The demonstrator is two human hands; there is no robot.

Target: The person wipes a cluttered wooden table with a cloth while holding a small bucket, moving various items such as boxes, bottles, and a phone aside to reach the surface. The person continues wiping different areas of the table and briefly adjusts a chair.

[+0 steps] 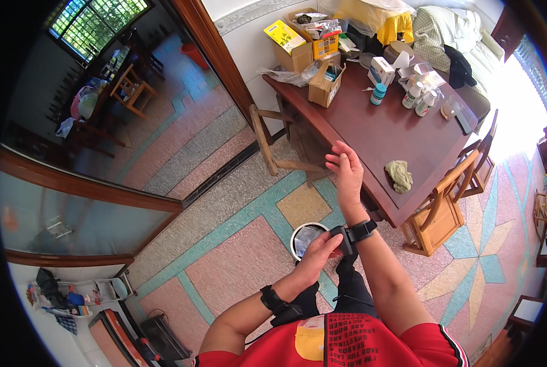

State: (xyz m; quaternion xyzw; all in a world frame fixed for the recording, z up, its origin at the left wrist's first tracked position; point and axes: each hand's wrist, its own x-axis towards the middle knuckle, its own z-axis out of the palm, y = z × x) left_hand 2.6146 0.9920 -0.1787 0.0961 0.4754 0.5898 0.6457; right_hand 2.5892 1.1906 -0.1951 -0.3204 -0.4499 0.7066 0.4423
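My left hand (317, 257) grips a small black box-shaped device (344, 239), thumb on top, at the inner side of my right wrist. A black strap (363, 230) fixes this device around that wrist. My right hand (347, 172) is raised beside the table's near edge, holding nothing, its fingers loosely bent and apart. Another black strap with a device (280, 305) sits on my left forearm. Beneath my left hand stands a white-rimmed bin (296, 233) with a plastic liner. On the dark red wooden table (360, 121) lies a crumpled green cloth (398, 176), to the right of my right hand.
Boxes (294, 55), white bottles (412, 94), a turquoise jar (378, 94) and a glass cup (450, 108) crowd the table's far side. Wooden chairs (269, 147) (438, 215) flank it. A doorway with a dark threshold (220, 172) lies left. A covered sofa (448, 41) stands behind.
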